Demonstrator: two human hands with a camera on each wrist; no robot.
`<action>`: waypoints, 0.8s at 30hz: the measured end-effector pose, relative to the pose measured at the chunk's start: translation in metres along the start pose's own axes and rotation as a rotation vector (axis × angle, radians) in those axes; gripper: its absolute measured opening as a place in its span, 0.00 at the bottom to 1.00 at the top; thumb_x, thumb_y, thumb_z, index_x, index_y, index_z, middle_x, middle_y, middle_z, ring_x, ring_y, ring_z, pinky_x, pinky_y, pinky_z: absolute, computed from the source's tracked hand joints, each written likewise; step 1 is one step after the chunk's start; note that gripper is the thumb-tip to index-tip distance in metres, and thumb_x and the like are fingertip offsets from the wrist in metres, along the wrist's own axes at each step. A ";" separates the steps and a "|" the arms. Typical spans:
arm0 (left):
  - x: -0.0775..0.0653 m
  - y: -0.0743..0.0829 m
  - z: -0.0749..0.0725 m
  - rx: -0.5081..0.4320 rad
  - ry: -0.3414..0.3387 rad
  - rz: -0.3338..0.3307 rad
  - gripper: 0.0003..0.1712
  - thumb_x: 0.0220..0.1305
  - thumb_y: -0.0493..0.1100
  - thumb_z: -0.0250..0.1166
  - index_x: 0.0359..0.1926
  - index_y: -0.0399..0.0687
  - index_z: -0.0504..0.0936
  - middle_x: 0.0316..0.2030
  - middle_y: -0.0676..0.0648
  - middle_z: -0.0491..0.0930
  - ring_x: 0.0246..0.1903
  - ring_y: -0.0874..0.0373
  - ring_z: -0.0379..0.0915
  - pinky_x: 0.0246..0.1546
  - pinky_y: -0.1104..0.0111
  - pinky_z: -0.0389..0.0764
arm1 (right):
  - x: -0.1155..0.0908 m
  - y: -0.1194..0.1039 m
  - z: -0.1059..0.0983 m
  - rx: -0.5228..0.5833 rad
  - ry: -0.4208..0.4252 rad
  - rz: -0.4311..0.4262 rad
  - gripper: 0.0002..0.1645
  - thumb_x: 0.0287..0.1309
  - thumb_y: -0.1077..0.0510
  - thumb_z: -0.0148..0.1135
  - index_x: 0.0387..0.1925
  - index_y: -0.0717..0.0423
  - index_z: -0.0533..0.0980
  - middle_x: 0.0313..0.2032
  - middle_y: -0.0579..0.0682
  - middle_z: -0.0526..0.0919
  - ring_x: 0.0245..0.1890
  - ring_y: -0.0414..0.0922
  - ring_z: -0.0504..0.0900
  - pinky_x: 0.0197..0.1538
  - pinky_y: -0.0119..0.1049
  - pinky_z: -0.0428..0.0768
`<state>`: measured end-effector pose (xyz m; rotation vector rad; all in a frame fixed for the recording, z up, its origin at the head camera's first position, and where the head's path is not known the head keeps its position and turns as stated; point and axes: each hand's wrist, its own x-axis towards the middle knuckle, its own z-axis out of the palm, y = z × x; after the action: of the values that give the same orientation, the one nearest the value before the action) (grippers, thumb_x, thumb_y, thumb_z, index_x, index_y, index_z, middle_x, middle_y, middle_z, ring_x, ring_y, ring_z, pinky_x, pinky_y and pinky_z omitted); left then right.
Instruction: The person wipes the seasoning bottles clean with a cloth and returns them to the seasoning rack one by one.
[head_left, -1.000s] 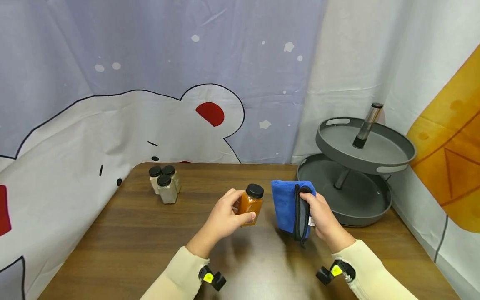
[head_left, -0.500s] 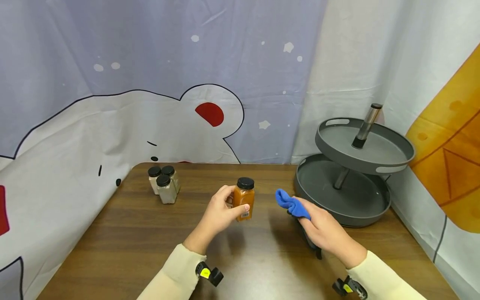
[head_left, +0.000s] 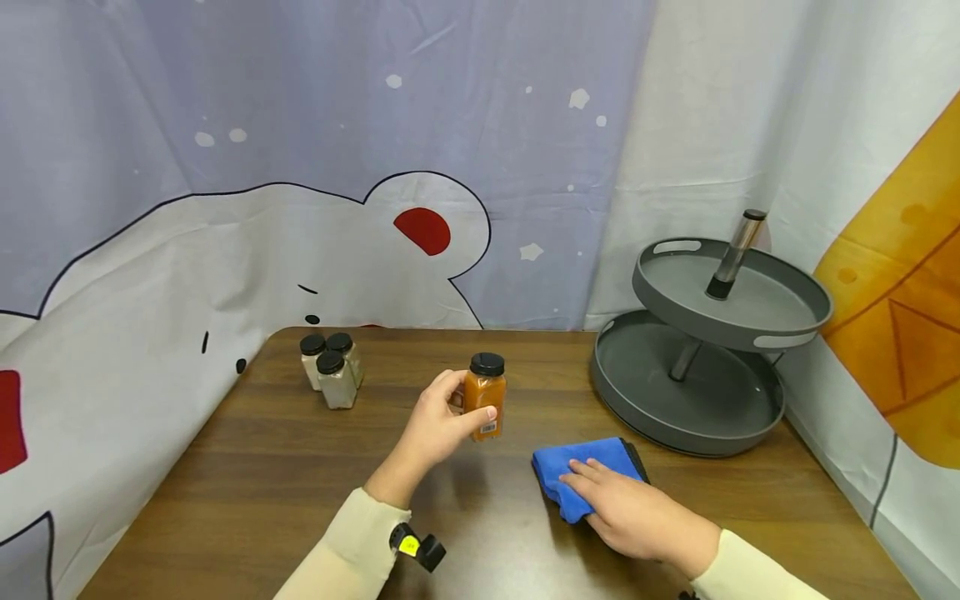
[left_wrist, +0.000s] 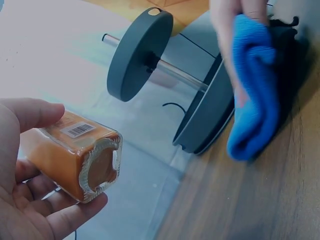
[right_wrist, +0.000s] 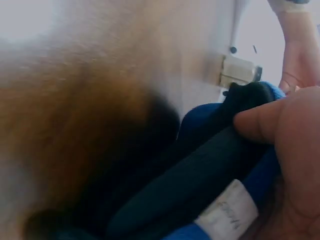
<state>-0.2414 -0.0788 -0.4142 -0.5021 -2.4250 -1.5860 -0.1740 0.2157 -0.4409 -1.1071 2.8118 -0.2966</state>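
Note:
My left hand [head_left: 438, 421] grips a square clear jar [head_left: 485, 396] of orange powder with a black lid, thumb on one side and fingers on the other. In the left wrist view the jar's clear base and a barcode label face the camera. A folded blue cloth [head_left: 573, 467] with black edging is in my right hand [head_left: 633, 508]. Its fingers lie over the top face of the cloth, close above the wooden table. The right wrist view shows the thumb [right_wrist: 260, 120] pressed on the cloth's dark underside, near a white tag [right_wrist: 230, 212].
Three jars with black lids stand together at the back left, the front one [head_left: 336, 381] holding pale contents. A grey two-tier round tray stand [head_left: 693, 429] occupies the table's [head_left: 262, 492] back right corner. Printed curtains [head_left: 525, 150] hang behind the table.
My right hand has turned palm-down and lowered the cloth from upright to lying flat near the table. My left hand has shifted the jar slightly left and up.

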 end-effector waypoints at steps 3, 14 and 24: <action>0.000 0.000 0.000 -0.004 0.004 0.000 0.27 0.56 0.43 0.77 0.57 0.44 0.81 0.42 0.49 0.77 0.39 0.56 0.76 0.41 0.62 0.81 | -0.008 -0.002 0.001 0.047 -0.071 0.059 0.28 0.64 0.64 0.60 0.65 0.65 0.72 0.66 0.71 0.70 0.64 0.72 0.69 0.63 0.63 0.70; 0.002 0.000 0.000 -0.056 0.022 0.017 0.27 0.55 0.39 0.77 0.57 0.42 0.81 0.43 0.47 0.78 0.40 0.55 0.76 0.42 0.63 0.81 | -0.048 0.004 0.010 0.115 -0.205 0.215 0.49 0.64 0.32 0.60 0.72 0.62 0.64 0.71 0.75 0.58 0.69 0.76 0.58 0.60 0.72 0.67; 0.005 -0.003 0.003 -0.090 0.038 0.032 0.28 0.55 0.38 0.77 0.57 0.42 0.81 0.42 0.47 0.77 0.40 0.55 0.76 0.42 0.64 0.81 | -0.058 0.011 0.040 0.017 -0.263 0.287 0.74 0.47 0.17 0.59 0.76 0.68 0.52 0.74 0.79 0.43 0.72 0.78 0.47 0.59 0.78 0.59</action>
<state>-0.2466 -0.0766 -0.4159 -0.5180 -2.3142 -1.6823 -0.1328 0.2574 -0.4813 -0.6677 2.6749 -0.1358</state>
